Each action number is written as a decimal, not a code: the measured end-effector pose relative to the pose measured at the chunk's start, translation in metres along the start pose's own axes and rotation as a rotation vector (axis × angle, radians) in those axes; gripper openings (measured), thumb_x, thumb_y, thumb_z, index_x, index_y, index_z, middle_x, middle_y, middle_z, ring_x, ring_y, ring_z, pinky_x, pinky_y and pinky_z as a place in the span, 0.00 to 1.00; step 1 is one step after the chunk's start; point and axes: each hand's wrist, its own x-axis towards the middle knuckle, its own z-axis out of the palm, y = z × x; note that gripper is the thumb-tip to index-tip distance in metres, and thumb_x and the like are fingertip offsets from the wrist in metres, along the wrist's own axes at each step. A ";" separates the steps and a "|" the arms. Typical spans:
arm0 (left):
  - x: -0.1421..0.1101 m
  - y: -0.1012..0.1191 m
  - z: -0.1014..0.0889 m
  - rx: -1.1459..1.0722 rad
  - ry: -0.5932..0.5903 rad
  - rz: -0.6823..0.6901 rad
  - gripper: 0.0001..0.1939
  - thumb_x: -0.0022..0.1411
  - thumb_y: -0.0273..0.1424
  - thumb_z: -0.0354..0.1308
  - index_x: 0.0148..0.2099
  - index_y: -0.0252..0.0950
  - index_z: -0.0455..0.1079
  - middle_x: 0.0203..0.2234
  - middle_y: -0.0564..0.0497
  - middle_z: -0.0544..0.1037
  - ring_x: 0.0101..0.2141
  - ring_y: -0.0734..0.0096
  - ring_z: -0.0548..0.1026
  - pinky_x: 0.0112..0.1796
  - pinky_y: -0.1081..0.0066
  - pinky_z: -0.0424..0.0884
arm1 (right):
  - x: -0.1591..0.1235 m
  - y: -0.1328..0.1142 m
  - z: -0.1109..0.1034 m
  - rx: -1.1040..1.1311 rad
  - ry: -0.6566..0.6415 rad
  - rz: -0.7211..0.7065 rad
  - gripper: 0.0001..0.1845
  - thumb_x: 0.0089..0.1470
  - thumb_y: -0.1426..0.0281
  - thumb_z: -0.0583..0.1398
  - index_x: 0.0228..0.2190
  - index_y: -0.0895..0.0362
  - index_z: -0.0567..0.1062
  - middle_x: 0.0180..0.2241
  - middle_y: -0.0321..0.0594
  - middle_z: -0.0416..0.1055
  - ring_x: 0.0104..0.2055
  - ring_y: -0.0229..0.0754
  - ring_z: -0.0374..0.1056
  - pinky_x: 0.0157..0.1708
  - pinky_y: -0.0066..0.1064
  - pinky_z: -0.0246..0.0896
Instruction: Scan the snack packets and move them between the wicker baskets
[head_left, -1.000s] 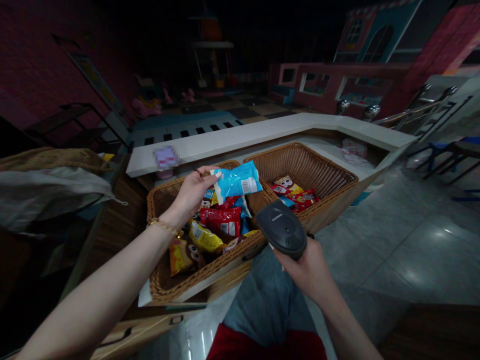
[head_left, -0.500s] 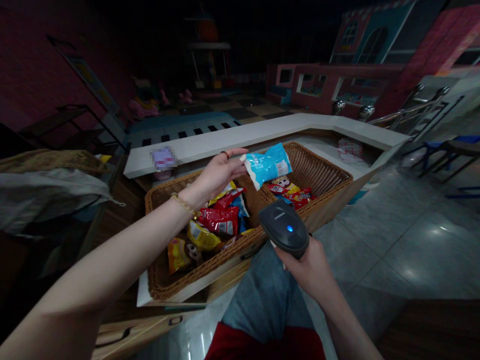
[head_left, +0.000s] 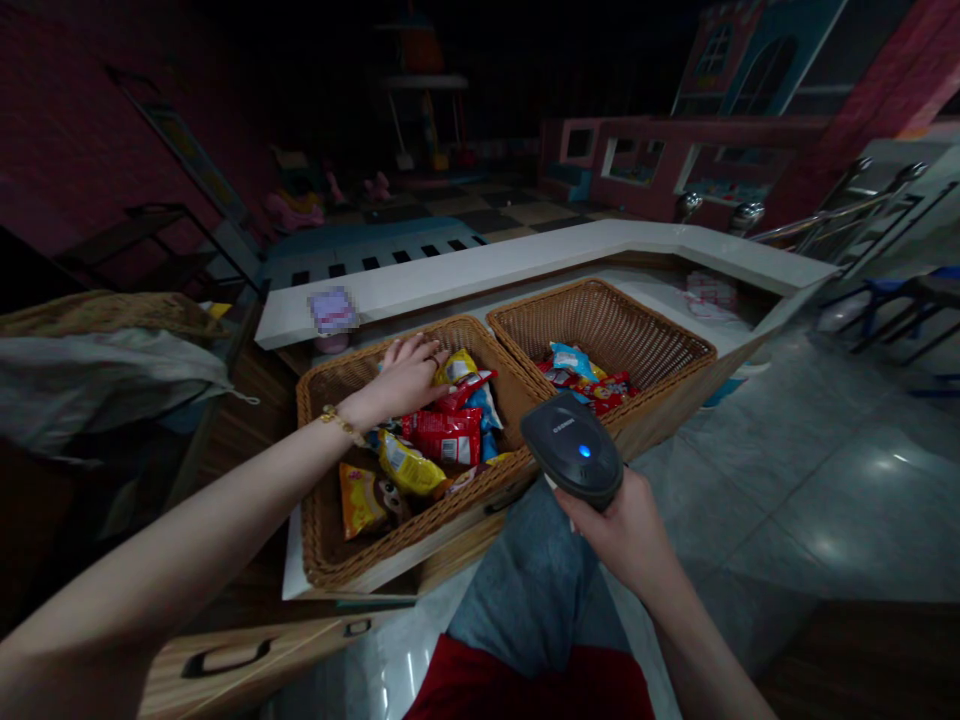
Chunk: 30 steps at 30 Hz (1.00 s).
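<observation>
Left grip (head_left: 409,378): open, fingers loosely spread, palm down, holding nothing. It sits inside the left of two woven brown wicker baskets, over the rear of the heap. Its fingertips are just beside a shiny yellow snack packet (head_left: 456,368); contact cannot be confirmed. A gold beaded bracelet (head_left: 341,424) circles the wrist.

Directly below the left grip lie a red foil snack packet (head_left: 446,438), a yellow foil snack packet (head_left: 405,465) and, further down, an orange packet printed with a cartoon monkey (head_left: 361,502). All are within the left wicker basket (head_left: 420,525).

Right grip (head_left: 611,530): closed around the handle of a black handheld barcode scanner (head_left: 571,446), its head up, blue light lit. The scanner is just right of the left basket's front corner.

Beyond the right grip, a second wicker basket (head_left: 600,325) holds mixed blue and red snack packets (head_left: 585,377). Both baskets stand side by side, touching, against a white-topped counter (head_left: 480,270), ahead of both grips.
</observation>
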 end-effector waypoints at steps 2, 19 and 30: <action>-0.001 0.004 0.011 0.067 -0.073 0.006 0.29 0.67 0.39 0.57 0.66 0.32 0.67 0.67 0.32 0.64 0.70 0.40 0.53 0.67 0.43 0.45 | 0.001 -0.001 0.002 0.031 -0.022 -0.014 0.09 0.53 0.62 0.62 0.25 0.52 0.75 0.17 0.39 0.74 0.30 0.51 0.78 0.24 0.31 0.66; -0.010 0.019 0.001 -0.211 -0.082 0.135 0.32 0.61 0.39 0.64 0.65 0.38 0.66 0.59 0.40 0.70 0.60 0.48 0.70 0.61 0.55 0.60 | 0.004 -0.002 0.010 0.050 -0.037 -0.033 0.09 0.52 0.62 0.62 0.24 0.51 0.73 0.15 0.36 0.71 0.30 0.51 0.78 0.25 0.31 0.68; -0.011 0.020 -0.003 -0.135 0.008 0.035 0.37 0.57 0.38 0.66 0.66 0.36 0.62 0.54 0.38 0.75 0.57 0.42 0.70 0.57 0.48 0.60 | 0.015 0.001 0.020 0.034 0.018 -0.093 0.08 0.54 0.61 0.62 0.30 0.52 0.76 0.18 0.38 0.74 0.33 0.53 0.79 0.30 0.34 0.72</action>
